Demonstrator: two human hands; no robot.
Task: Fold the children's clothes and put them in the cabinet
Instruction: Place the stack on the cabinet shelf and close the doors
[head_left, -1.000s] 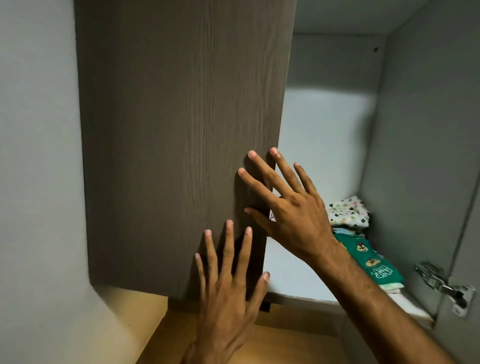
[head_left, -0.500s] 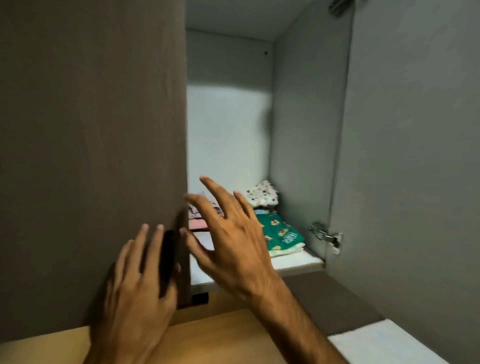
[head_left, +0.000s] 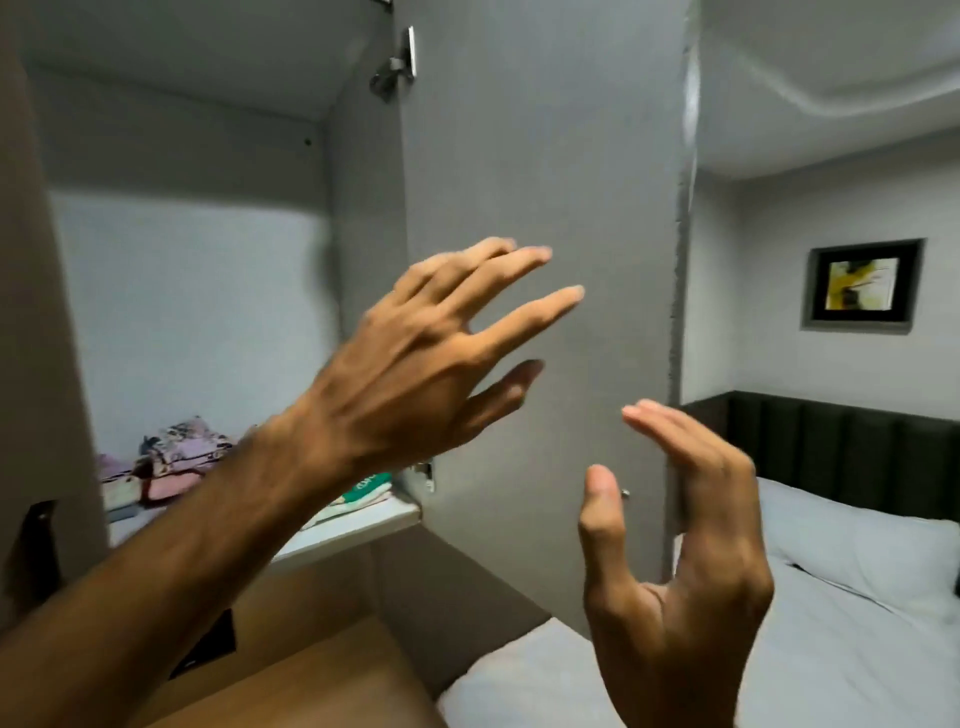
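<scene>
Head view shows our left hand (head_left: 415, 364) spread flat, holding nothing, before the smooth grey door (head_left: 540, 208). Our right hand (head_left: 680, 561) curls half open, empty, near the door's free edge. Folded clothes (head_left: 171, 462), floral and pink, lie on the white shelf (head_left: 363, 525) inside the cabinet (head_left: 197, 130), far left; a green piece (head_left: 371, 486) bears white lettering we cannot read.
</scene>
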